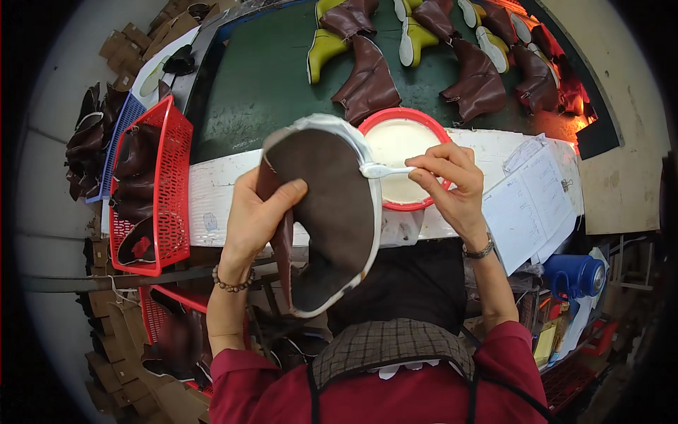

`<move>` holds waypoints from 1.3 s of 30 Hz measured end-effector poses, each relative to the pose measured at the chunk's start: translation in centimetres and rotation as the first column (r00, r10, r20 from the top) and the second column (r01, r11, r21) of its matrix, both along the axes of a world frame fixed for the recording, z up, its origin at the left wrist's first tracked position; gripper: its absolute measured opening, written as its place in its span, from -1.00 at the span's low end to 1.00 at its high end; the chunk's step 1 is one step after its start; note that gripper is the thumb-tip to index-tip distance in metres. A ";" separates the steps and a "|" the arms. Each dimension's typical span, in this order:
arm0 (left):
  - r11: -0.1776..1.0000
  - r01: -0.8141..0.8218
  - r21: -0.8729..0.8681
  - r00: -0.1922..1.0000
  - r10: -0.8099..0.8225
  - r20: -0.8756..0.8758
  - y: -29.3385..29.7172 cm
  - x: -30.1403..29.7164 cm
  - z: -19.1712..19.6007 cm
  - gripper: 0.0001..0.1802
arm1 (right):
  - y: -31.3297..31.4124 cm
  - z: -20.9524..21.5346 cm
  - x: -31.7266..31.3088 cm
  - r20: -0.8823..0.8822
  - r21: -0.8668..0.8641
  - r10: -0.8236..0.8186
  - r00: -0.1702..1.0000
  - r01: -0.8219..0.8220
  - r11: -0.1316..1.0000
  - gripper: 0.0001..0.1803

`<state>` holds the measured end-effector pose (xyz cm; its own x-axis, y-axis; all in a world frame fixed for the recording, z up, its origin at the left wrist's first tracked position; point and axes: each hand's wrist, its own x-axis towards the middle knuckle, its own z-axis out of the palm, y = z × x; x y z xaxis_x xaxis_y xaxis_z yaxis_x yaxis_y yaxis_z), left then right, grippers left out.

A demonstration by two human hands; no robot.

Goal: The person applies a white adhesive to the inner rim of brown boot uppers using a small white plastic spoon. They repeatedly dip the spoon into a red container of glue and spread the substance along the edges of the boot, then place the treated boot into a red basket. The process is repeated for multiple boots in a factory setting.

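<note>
From my remote seat I see a dark red shirt (409, 406), its left sleeve (236, 371) and right sleeve (510, 353) both ending partway along the forearm. Across the chest I make out a curved, grey-brown checked bib (385, 344), its crossing lines darker, with a thin black left strap (313, 396) and a matching right strap (474, 401). The left hand (256, 215) wears a bracelet of round, dark beads (233, 280) at its wrist; the right hand (455, 187) wears a narrow, dark, metallic-looking band (479, 249). I cannot tell whether that one is a watch.
</note>
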<state>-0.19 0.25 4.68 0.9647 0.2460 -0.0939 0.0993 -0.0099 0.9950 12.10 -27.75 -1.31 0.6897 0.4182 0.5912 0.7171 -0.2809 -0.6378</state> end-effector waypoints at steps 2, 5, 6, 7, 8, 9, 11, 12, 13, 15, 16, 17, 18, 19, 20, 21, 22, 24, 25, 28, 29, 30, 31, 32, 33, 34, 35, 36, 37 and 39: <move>0.995 -0.094 0.039 0.991 0.090 0.102 0.0 0.2 0.0 -0.80 | 0.4 -0.3 -0.8 -0.014 0.026 -0.006 1.000 0.006 1.000 -0.79; 0.985 -0.171 0.027 0.972 0.165 0.166 0.4 0.6 -0.3 -0.83 | 0.6 -1.1 -1.9 -0.060 0.068 0.010 0.998 -0.006 0.998 -0.78; 0.981 -0.192 0.015 0.965 0.186 0.185 0.4 0.8 -0.2 -0.83 | 0.6 -1.2 -2.0 -0.080 0.081 0.020 0.997 -0.013 0.997 -0.78; 0.978 -0.204 0.035 0.962 0.194 0.192 1.2 1.0 -0.9 -0.81 | 0.6 -1.0 -2.0 -0.057 0.061 0.017 0.998 -0.013 0.998 -0.79; 0.964 -0.250 0.092 0.949 0.225 0.222 1.5 1.3 -1.0 -0.80 | 0.4 -1.1 -2.1 -0.118 0.083 0.009 0.993 0.001 0.997 -0.79; 0.944 -0.296 0.148 0.934 0.254 0.253 1.8 1.7 -1.0 -0.79 | 0.1 -1.1 -2.0 -0.179 0.105 0.002 0.984 0.017 0.994 -0.80; 0.893 -0.341 0.293 0.932 0.282 0.227 3.7 2.3 -1.0 -0.76 | -1.1 -1.3 -0.9 -0.188 0.152 -0.039 0.981 0.068 0.986 -0.78; 0.874 -0.357 0.330 0.928 0.292 0.232 4.7 2.6 -1.2 -0.73 | -2.2 -1.5 -0.4 -0.241 0.133 -0.122 0.963 0.157 0.979 -0.81; 0.856 -0.370 0.361 0.919 0.282 0.274 5.9 2.9 -2.1 -0.69 | -3.7 -1.5 0.1 -0.243 0.000 -0.224 0.944 0.231 0.973 -0.85; 0.808 -0.406 0.427 0.900 0.271 0.341 7.6 3.3 -4.6 -0.60 | -5.6 -1.7 0.5 -0.195 -0.212 -0.360 0.912 0.319 0.924 -0.88; 0.777 -0.428 0.461 0.889 0.271 0.369 8.1 3.3 -5.9 -0.55 | -6.0 -1.8 0.6 -0.155 -0.289 -0.391 0.907 0.337 0.896 -0.89; 0.750 -0.409 0.520 0.905 0.260 0.337 8.5 3.1 -7.4 -0.36 | -6.4 -2.0 0.5 -0.114 -0.367 -0.426 0.898 0.361 0.858 -0.89; 0.853 -0.338 0.397 0.938 0.270 0.218 8.4 2.5 -8.5 0.03 | -6.5 -2.3 0.5 -0.064 -0.380 -0.417 0.907 0.364 0.850 -0.89; 0.800 -0.236 0.552 0.971 0.167 0.173 8.9 1.4 -9.6 0.18 | -6.6 -2.5 0.6 -0.014 -0.392 -0.404 0.915 0.367 0.844 -0.88; 0.715 -0.124 0.689 0.992 0.068 0.108 9.2 0.2 -10.3 0.34 | -6.6 -2.8 0.5 0.034 -0.404 -0.391 0.920 0.371 0.836 -0.88; 0.620 -0.061 0.782 0.998 0.035 0.050 8.6 -1.0 -10.3 0.40 | -6.7 -2.8 0.5 0.044 -0.414 -0.400 0.916 0.381 0.827 -0.87; 0.514 0.004 0.858 1.000 0.010 -0.011 7.9 -2.1 -10.0 0.47 | -6.7 -2.8 0.3 0.054 -0.426 -0.407 0.912 0.390 0.816 -0.87; 0.387 0.094 0.917 0.992 0.039 -0.118 6.9 -3.6 -9.8 0.52 | -6.6 -2.7 0.2 0.044 -0.415 -0.408 0.912 0.388 0.823 -0.86; 0.379 0.124 0.917 0.983 0.080 -0.166 6.5 -4.0 -9.9 0.52 | -6.8 -2.8 0.1 0.019 -0.397 -0.404 0.914 0.378 0.836 -0.86; 0.438 -0.047 0.898 0.996 0.089 0.008 7.0 -4.4 -11.1 0.20 | -6.4 -2.6 0.0 -0.059 -0.369 -0.430 0.901 0.380 0.848 -0.86; 0.456 -0.105 0.884 0.993 0.102 0.065 7.4 -4.3 -11.8 0.14 | -6.4 -2.5 0.0 -0.082 -0.365 -0.448 0.890 0.391 0.845 -0.86; 0.472 -0.163 0.867 0.986 0.115 0.122 7.6 -4.3 -12.2 0.08 | -6.5 -2.8 -0.1 -0.100 -0.332 -0.440 0.893 0.387 0.860 -0.86; 0.532 -0.236 0.814 0.971 0.157 0.179 7.4 -4.4 -12.8 -0.02 | -6.7 -3.2 -0.2 -0.118 -0.300 -0.431 0.895 0.382 0.874 -0.86; 0.546 -0.284 0.788 0.958 0.183 0.219 7.3 -4.4 -13.0 -0.02 | -7.0 -3.7 -0.2 -0.139 -0.265 -0.427 0.894 0.382 0.885 -0.86; 0.558 -0.332 0.760 0.943 0.208 0.258 7.2 -4.5 -13.1 -0.03 | -7.2 -4.1 0.0 -0.136 -0.276 -0.430 0.893 0.382 0.882 -0.86; 0.569 -0.378 0.730 0.926 0.234 0.297 6.9 -4.5 -13.1 -0.03 | -7.3 -4.6 0.2 -0.132 -0.287 -0.433 0.892 0.383 0.878 -0.87; 0.570 -0.380 0.729 0.925 0.236 0.298 6.0 -4.2 -12.3 -0.03 | -7.7 -5.0 0.0 -0.130 -0.307 -0.448 0.885 0.393 0.867 -0.87; 0.545 -0.387 0.744 0.922 0.200 0.333 5.0 -4.0 -11.4 -0.03 | -7.4 -4.7 -0.2 -0.137 -0.262 -0.441 0.887 0.397 0.880 -0.87; 0.521 -0.395 0.756 0.916 0.161 0.367 4.1 -3.7 -10.5 -0.03 | -6.8 -4.1 -0.4 -0.143 -0.216 -0.436 0.889 0.402 0.890 -0.87; 0.491 -0.389 0.779 0.911 0.079 0.405 2.2 -3.2 -8.6 -0.02 | -5.3 -2.5 -0.8 -0.184 -0.100 -0.367 0.912 0.354 0.930 -0.86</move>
